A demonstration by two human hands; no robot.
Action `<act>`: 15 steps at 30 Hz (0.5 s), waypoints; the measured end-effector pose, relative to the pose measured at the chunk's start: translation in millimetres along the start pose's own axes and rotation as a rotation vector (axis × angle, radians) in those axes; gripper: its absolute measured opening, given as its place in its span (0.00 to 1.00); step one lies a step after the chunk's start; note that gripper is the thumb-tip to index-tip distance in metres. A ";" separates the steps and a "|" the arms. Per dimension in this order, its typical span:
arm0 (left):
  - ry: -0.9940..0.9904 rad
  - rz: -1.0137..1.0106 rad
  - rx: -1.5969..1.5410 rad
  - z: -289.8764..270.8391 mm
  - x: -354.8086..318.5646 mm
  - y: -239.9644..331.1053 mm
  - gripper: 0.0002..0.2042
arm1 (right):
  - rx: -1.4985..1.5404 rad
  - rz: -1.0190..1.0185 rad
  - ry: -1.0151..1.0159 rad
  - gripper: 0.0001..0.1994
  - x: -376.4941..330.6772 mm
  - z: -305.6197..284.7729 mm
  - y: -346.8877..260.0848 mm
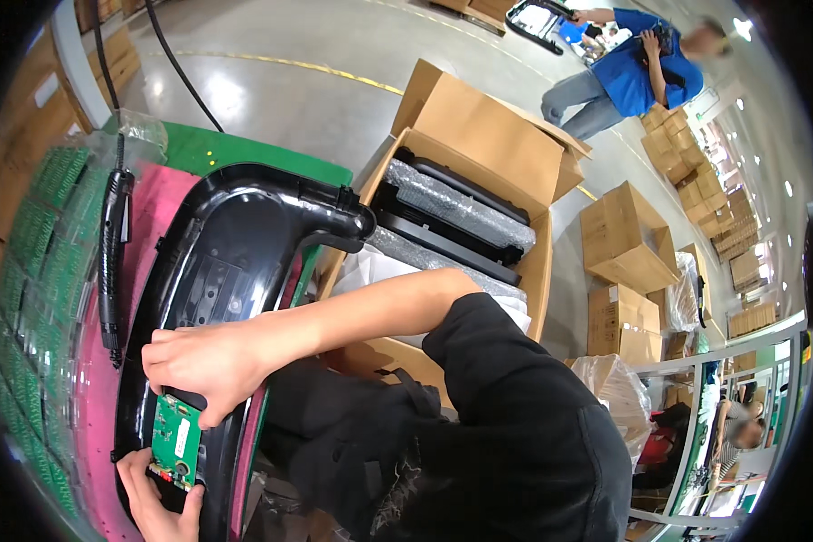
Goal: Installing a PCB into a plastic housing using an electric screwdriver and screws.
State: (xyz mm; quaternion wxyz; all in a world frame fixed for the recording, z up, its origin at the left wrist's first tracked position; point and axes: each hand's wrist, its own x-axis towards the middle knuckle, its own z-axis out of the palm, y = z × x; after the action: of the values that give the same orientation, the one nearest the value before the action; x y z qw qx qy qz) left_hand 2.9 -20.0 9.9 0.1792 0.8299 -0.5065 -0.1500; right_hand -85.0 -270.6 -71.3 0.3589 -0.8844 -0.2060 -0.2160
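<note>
A green circuit board [177, 438] with a white label and small connectors lies over the black plastic housing [221, 230], a long moulded shell with a curved arm at its far end. My right hand [210, 366] reaches across from the right, thumb and fingers closed around the board's far end. At the near end my left hand [160, 506] pinches the board, fingers on the left side and thumb on the right. Whether the board touches the housing underneath cannot be made out. Left of the housing, a black corded electric screwdriver [113, 262] hangs upright.
Bagged green circuit boards [41, 334] cover the left side of the pink mat [95, 434]. Beside the bench, an open carton [537, 253] holds black housings and bubble wrap. Further right stand more cartons [625, 237]. A person in blue [637, 68] carries a black frame at the back.
</note>
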 end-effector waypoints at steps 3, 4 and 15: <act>-0.017 0.010 -0.022 -1.7 0.1 -0.5 0.28 | 0.009 0.025 -0.021 0.31 0.9 0.5 0.1; -0.014 0.012 -0.016 -3.8 1.1 -1.4 0.28 | 0.007 0.020 -0.017 0.31 2.8 0.0 0.5; 0.053 0.024 -0.058 15.0 -6.2 -6.6 0.30 | -0.019 0.033 -0.039 0.33 -0.4 -1.3 -2.1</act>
State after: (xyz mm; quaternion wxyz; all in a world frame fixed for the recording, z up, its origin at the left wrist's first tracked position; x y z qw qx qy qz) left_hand -1.1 -13.9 -6.0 0.2184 0.8219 -0.5070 -0.1401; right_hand -86.8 -270.3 -69.5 0.3496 -0.8951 -0.1964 -0.1947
